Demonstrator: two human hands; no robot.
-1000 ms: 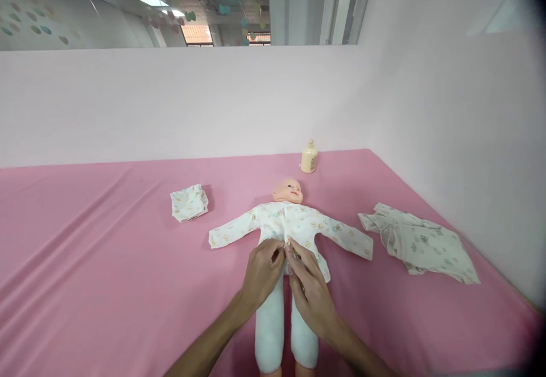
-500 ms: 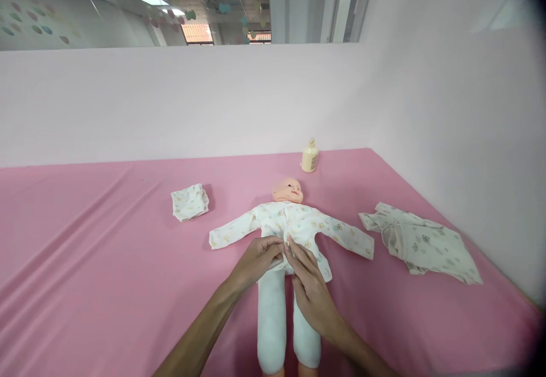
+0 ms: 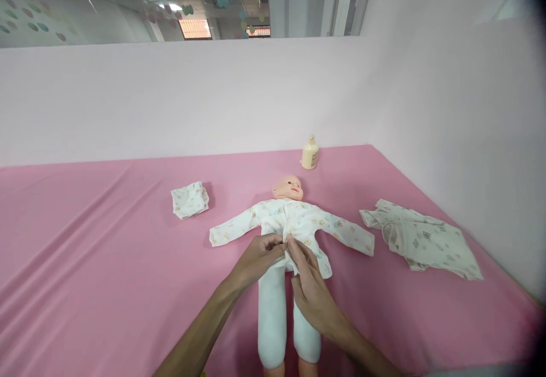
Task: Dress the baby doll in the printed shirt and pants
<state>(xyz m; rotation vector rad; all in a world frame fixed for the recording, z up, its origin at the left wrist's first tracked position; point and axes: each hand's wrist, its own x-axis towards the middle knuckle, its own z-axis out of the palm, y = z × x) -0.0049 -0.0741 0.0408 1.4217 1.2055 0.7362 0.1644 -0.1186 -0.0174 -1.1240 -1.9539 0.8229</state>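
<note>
A baby doll [image 3: 286,188] lies on its back with its head away from me and its legs toward me. It wears a white long-sleeved baby shirt [image 3: 298,218] with small coloured prints, its sleeves spread to both sides. At the lower front edge of the shirt, my left hand [image 3: 261,259] pinches the cloth between thumb and fingers. My right hand [image 3: 310,283] meets it there, fingertips closed on the shirt's front opening. What lies right between the fingertips is hidden. Below both hands show the doll's pale cloth legs [image 3: 272,320].
A pink sheet [image 3: 106,263] covers the surface. Folded printed cloth [image 3: 190,201] lies to the left, and a crumpled printed garment [image 3: 430,240] to the right. A cream pump bottle [image 3: 310,154] stands behind the doll. White walls [image 3: 170,98] rise at the back and right.
The fingers of both hands have shifted slightly at the shirt's front, the left fingertips a little to the right. The doll and other things stay put; the view has tilted slightly.
</note>
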